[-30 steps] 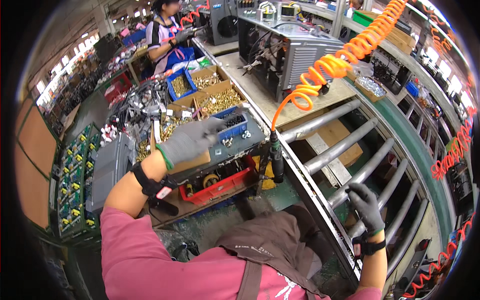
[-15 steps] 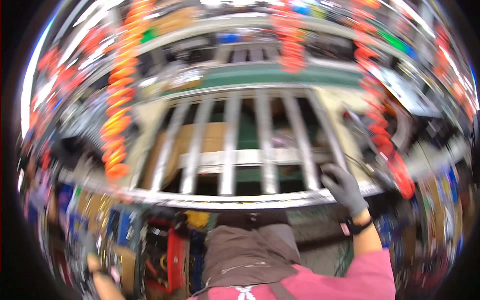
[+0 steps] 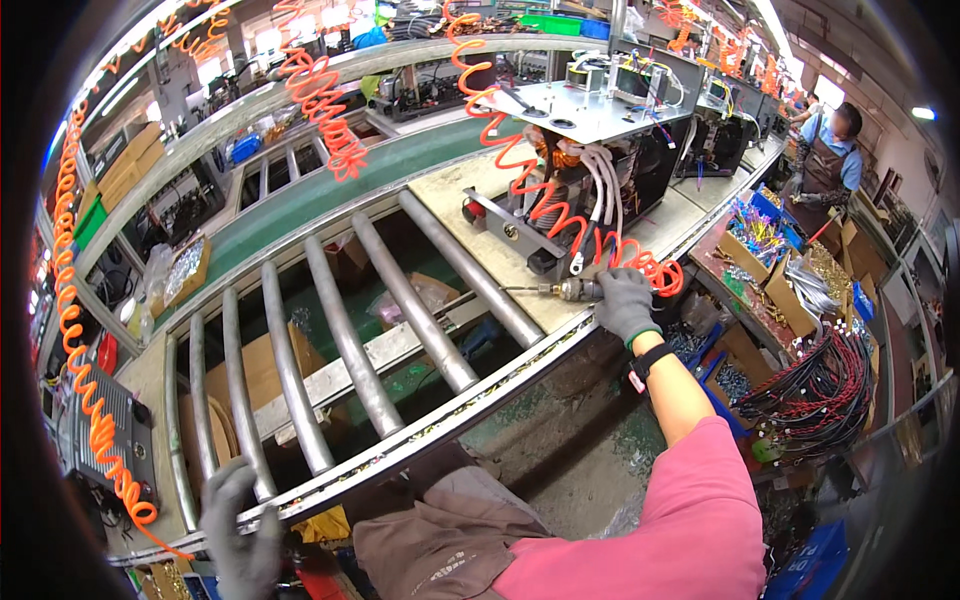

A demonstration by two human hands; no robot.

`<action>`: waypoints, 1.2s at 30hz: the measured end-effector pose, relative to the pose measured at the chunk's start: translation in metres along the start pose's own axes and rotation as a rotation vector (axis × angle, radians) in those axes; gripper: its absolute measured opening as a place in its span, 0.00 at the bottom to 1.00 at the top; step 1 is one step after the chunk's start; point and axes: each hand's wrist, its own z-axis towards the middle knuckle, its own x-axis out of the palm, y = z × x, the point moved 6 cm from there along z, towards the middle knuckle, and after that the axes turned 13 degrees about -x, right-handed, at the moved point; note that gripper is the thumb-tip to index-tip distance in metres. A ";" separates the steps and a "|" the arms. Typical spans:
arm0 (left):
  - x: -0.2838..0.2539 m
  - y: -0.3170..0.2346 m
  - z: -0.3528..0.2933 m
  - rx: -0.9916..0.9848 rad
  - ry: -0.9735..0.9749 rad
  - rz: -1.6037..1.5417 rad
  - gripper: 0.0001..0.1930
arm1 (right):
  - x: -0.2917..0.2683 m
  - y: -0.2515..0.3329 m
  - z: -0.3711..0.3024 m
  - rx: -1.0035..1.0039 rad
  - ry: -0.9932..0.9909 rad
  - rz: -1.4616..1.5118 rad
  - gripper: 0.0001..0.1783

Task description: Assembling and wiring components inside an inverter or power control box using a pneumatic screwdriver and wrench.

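Observation:
My right hand (image 3: 628, 305), in a grey glove with a black band at the wrist, is closed round the rear of an air screwdriver (image 3: 575, 289). The tool lies sideways over the pale board, its thin bit pointing left, with a coiled red air hose (image 3: 650, 268) right behind the hand. Low on the left is my left hand (image 3: 240, 535), gloved too, its fingers apart and slightly bent with nothing in them. It is nearest the front rail (image 3: 400, 440) of the roller conveyor, at the end of the metal rollers (image 3: 290, 365).
Beyond the screwdriver stands a half-built machine (image 3: 610, 150) with cables and a flat metal top. A grey metal case (image 3: 108, 430) sits at the left end. Wire bundles (image 3: 825, 400) and parts boxes fill the right-hand bench. A co-worker (image 3: 830, 160) stands far right.
My view has swung to the right. My right hand has gone from the front rail by the rollers to the screwdriver and closed on it. My left hand has come up near the rail.

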 end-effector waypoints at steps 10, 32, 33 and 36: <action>0.213 -0.134 0.120 0.449 0.691 -0.098 0.22 | 0.013 -0.016 0.014 -0.073 0.515 0.172 0.30; 0.411 -0.226 0.200 0.709 0.466 0.201 0.22 | -0.147 0.067 -0.233 0.459 -0.378 2.016 0.31; 0.418 -0.220 0.204 0.698 0.454 0.203 0.22 | -0.152 0.064 -0.233 0.451 -0.425 2.066 0.33; 0.430 -0.217 0.207 0.534 0.438 -0.036 0.21 | -0.176 0.058 -0.238 0.493 -0.529 2.195 0.33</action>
